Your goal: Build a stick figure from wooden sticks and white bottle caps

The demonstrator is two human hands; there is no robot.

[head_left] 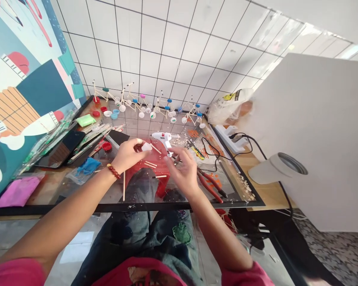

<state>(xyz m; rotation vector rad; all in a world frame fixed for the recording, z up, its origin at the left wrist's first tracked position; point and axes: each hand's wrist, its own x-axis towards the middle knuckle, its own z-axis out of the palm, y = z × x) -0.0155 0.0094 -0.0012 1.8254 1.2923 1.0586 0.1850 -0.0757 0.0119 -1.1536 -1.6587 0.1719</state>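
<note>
My left hand (128, 155) is closed on a white bottle cap (146, 147), pinched between thumb and fingers. A short wooden stick (155, 148) juts from the cap's right side. Thumb and fingers of my right hand (183, 169) close around the lower handle of a white hot glue gun (163, 137), whose nozzle points left. Below the hands, loose short sticks (150, 164) and a dark-tipped stick (159, 176) lie on the glass tabletop. A longer stick (124, 186) lies below my left wrist.
Small stick-and-cap models (158, 107) line the back edge. Red-handled pliers (210, 184), a black cord (207, 147) and a power strip (231, 139) are on the right. A phone (61, 149), a pink packet (19, 190) and bundled sticks (92, 139) lie left.
</note>
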